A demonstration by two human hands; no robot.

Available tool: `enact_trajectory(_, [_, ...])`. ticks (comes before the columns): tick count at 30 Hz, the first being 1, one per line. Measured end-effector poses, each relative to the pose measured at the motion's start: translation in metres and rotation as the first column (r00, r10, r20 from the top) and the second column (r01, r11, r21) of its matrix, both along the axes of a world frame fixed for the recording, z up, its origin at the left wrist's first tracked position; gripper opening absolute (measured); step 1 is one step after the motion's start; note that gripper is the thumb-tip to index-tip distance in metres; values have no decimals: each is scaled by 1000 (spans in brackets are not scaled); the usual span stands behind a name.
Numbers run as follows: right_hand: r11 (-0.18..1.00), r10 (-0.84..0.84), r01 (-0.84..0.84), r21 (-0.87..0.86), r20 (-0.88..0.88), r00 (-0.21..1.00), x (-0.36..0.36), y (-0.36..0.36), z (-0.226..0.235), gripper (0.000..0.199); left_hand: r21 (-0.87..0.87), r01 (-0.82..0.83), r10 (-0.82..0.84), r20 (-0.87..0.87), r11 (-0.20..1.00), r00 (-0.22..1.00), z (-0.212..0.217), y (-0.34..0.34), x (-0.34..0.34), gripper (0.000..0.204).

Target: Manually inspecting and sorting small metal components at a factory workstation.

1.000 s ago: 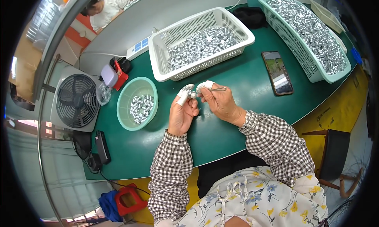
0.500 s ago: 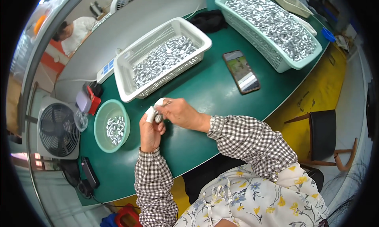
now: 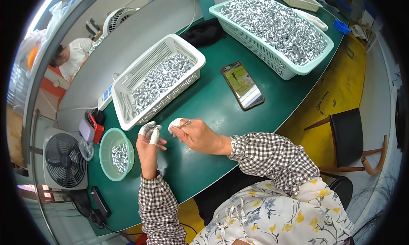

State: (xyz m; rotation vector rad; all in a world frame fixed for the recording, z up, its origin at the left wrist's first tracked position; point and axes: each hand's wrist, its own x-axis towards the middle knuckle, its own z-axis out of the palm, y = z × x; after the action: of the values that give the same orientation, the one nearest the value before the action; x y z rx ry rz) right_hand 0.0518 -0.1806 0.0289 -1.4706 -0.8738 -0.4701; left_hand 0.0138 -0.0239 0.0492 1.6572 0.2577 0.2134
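My left hand (image 3: pixel 149 153) is closed in a pinch, with white wrappings on its thumb and forefinger. A small silver metal part (image 3: pixel 158 127) shows at these fingertips, its exact shape hard to make out. To the right, a short gap away, my right hand (image 3: pixel 198 136) is closed around a thin metal tool (image 3: pixel 186 124), whose tip is mostly hidden by the fingers. A white wrapping covers a digit of this hand too. Left of my left hand stands a round green bowl (image 3: pixel 105 159) with small silver parts (image 3: pixel 119 157) in it.
Beyond my hands, a white basket (image 3: pixel 121 113) holds many silver parts. A heaped pale green basket (image 3: pixel 294 70) stands far right. A phone (image 3: pixel 243 86) lies between them on the green table (image 3: pixel 213 168). A fan (image 3: pixel 66 158) stands left; a person (image 3: pixel 76 57) sits behind the partition.
My hands have moved apart: the left has shifted left, the right slightly right, taking the thin tool away from the left fingertips. The whole view has also shifted a little.
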Motion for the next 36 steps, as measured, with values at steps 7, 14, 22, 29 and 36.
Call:
enact_trajectory(7, [999, 11, 4, -48, 300, 954, 6, 0, 20, 9, 918, -14, -490, 224, 395, 842, -38, 7, 11, 12])
enact_trajectory(14, [970, 126, -40, -240, 355, 926, 21, -17, 10, 16, 744, 4, -166, 144, 668, 976, -10, -15, 22, 12])
enact_trajectory(22, [982, 91, -36, -186, 294, 952, 29, -17, -10, 16, 920, -34, -70, 67, 391, 995, -16, -14, 19, 14])
enact_trajectory(29, [987, 76, -31, -160, 281, 957, 31, -18, -14, 16, 979, 67, -146, -39, 193, 989, -3, -20, 13, 14])
enact_trajectory(36, [988, 64, -23, -150, 275, 959, 32, -19, -12, 15, 978, 195, -244, -173, 70, 954, -2, -12, 9, 11])
